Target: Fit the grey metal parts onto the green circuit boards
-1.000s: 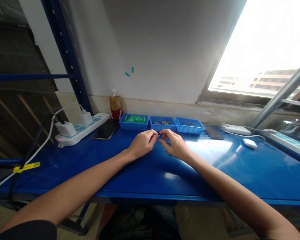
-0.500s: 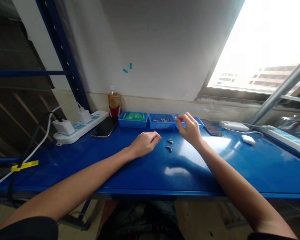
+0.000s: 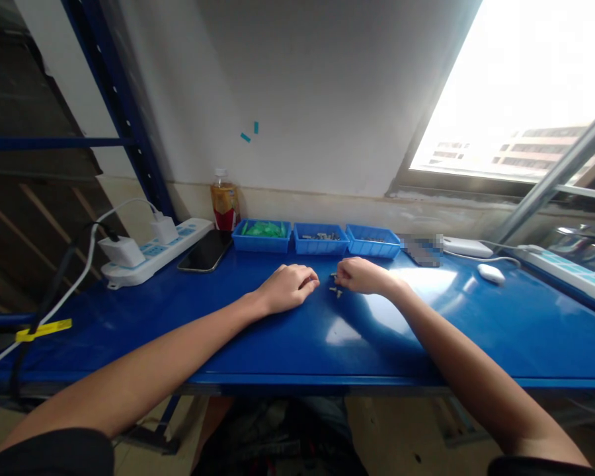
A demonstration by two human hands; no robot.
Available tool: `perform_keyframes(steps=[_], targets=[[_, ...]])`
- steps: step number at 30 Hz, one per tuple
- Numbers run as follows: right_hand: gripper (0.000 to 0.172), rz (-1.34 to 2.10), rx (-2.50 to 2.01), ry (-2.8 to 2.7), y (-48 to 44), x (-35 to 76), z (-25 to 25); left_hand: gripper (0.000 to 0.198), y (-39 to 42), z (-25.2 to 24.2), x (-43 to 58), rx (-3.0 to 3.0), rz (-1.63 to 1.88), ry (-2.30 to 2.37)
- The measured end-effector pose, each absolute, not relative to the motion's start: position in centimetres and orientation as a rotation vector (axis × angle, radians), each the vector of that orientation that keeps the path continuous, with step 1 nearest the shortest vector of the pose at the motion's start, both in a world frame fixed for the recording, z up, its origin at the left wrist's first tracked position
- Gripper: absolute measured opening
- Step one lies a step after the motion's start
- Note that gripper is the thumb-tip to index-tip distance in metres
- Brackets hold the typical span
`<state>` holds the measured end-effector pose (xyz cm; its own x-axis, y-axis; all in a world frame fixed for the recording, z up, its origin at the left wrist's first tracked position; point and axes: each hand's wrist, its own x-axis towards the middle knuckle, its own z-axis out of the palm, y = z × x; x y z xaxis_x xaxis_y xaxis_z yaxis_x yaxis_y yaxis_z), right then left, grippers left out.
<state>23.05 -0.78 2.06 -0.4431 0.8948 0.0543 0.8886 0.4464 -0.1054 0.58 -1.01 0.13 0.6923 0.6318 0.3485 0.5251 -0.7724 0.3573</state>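
Observation:
My left hand (image 3: pixel 288 289) rests on the blue table with its fingers curled in and the thumb alongside; nothing shows in it. Just right of it, several small metal screws (image 3: pixel 338 293) lie loose on the tabletop. My right hand (image 3: pixel 361 275) is down over the far part of this group, its fingers closed and pointing left. One screw (image 3: pixel 333 276) shows at the fingertips. Whatever the fingers hold is hidden. Behind stand a blue bin of small metal parts (image 3: pixel 320 246) and, to its right, another blue bin (image 3: pixel 373 249) with small pieces inside.
A third blue bin (image 3: pixel 262 245) holds green pieces. Left of it are a bottle (image 3: pixel 224 201), a black phone (image 3: pixel 205 252) and a white power strip (image 3: pixel 161 254) with cables. On the right lie a blurred phone (image 3: pixel 422 252), a white case (image 3: pixel 490 274) and another power strip (image 3: pixel 565 277).
My right hand has come down and toward me from the right blue bin to the screws on the table. My left hand has stayed in place.

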Motion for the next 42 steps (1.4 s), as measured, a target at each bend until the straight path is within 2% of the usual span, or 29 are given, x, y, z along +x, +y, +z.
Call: perform_keyframes(steps=[6,9,13,21,28,33,36,39,42], targets=[[0.014,0.101,-1.354,-2.561,-0.7,22.6,1.6,0.021,-1.1,0.1,0.6,2.701,0.683,0.918],[0.005,0.192,-1.297,-2.557,-0.8,22.4,1.7,0.020,-1.0,0.0,0.5,2.716,0.683,0.916],[0.029,0.249,-1.240,-2.574,-0.6,22.4,1.4,0.020,-0.8,-0.2,0.6,2.729,0.689,0.913],[0.021,0.233,-1.248,-2.475,-0.1,22.0,0.1,0.022,-0.9,-0.1,0.6,2.738,0.662,0.956],[0.016,0.661,-1.080,-2.223,-1.4,20.5,0.7,0.024,-0.5,-0.4,0.4,2.660,0.824,0.928],[0.029,0.894,-1.055,-2.054,-1.4,20.0,0.4,0.017,-0.5,-0.5,0.4,2.655,0.837,0.883],[0.029,0.971,-1.063,-2.009,-1.5,19.7,0.3,0.012,-0.7,-0.3,0.4,2.648,0.845,0.918],[0.021,0.873,-1.062,-2.002,-1.7,19.5,0.5,0.011,-0.8,0.0,0.4,2.617,0.895,0.986],[0.016,0.518,-1.043,-2.129,-2.0,19.3,0.8,0.017,-0.8,0.2,0.3,2.580,0.943,1.051]])
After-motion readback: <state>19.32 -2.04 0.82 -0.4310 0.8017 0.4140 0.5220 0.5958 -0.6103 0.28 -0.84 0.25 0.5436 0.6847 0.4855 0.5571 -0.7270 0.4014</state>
